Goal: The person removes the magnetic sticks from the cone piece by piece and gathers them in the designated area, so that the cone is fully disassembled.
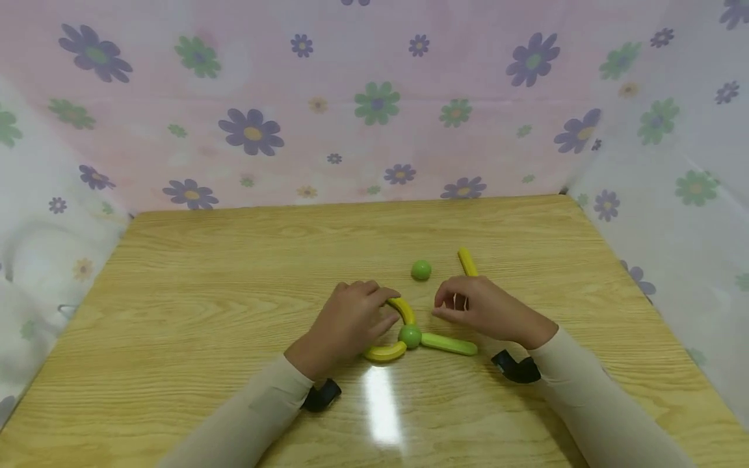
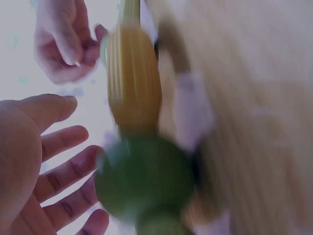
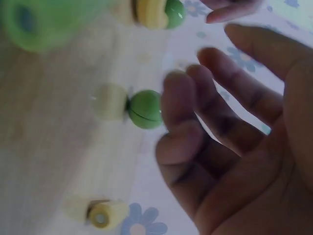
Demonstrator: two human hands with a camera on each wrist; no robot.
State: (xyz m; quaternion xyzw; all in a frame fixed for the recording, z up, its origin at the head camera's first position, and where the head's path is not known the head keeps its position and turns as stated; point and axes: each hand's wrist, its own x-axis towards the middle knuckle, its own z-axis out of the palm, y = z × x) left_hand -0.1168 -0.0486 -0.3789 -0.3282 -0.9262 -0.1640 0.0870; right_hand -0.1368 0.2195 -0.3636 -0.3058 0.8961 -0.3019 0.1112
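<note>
Left grip (image 1: 351, 318) is apart beside a yellow arc (image 1: 406, 309); right grip (image 1: 482, 307), loosely curled, is apart near the green stick (image 1: 449, 344).

Front ball (image 1: 411, 336) sat lower centre of your head view, between your left hand (image 1: 344, 324) and a stick (image 1: 449, 344) touching its right. Rear ball (image 1: 421, 270) lay behind it, left of the second stick (image 1: 467, 261) behind your right hand (image 1: 491, 308).

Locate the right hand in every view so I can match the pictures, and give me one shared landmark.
Head: right hand, right of centre.
Left wrist: right hand, upper left.
Right wrist: right hand, large, at the right.
Shared landmark: left hand, visible in all three.
</note>
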